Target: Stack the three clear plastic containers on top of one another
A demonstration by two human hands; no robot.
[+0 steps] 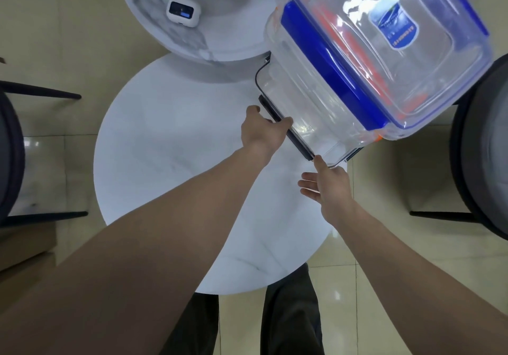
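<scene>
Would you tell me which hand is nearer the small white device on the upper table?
Left. The left hand is below the white device, at the stack's black clip; the right hand is lower and farther right.

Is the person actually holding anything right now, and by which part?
Yes. The left hand grips the dark lid edge of the bottom container in the stack. The right hand is open, only a fingertip touching its corner.

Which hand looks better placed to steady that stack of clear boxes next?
Probably the left hand: its thumb and fingers already rest on the black clip of the bottom container. The right hand is open, only a fingertip near the corner. The blue-lidded container sits on top.
</scene>
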